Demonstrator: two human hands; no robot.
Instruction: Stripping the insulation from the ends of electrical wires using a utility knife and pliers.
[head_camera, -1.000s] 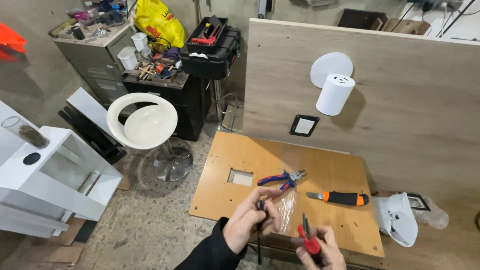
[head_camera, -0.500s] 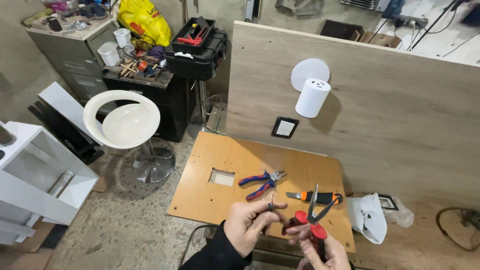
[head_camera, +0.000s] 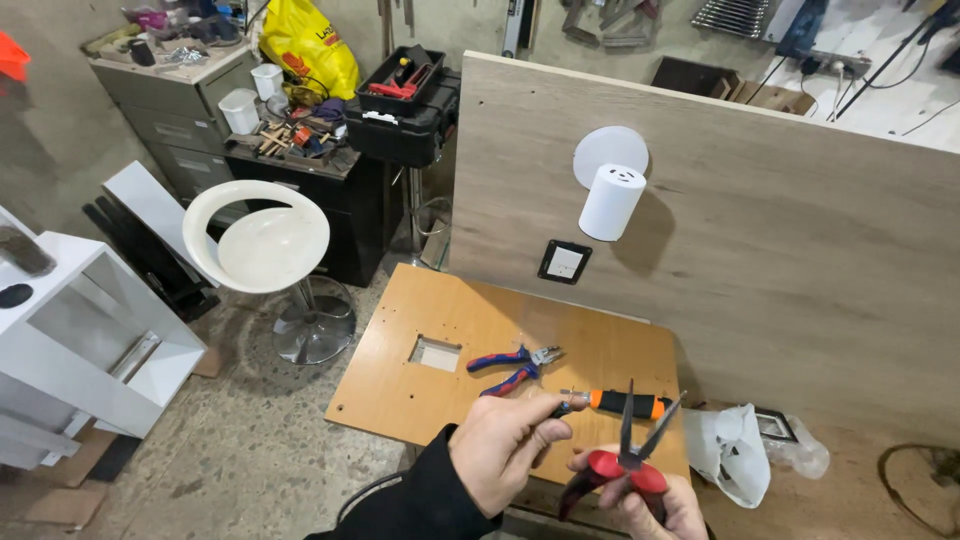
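Left hand pinched around a thin dark wire end, held up over the near edge of the light-brown wooden counter. Right hand wrapped around red-handled long-nose pliers, tips spread open and pointing upward, just beside the wire. Judged as lining up the wire for a grip or trim; calls for steadying the end squarely between the open tips. Resting on the counter beyond: blue-and-red-handled pliers and an orange-and-black-handled screwdriver.

Wooden board: blue-red pliers, orange-black screwdriver lying flat.
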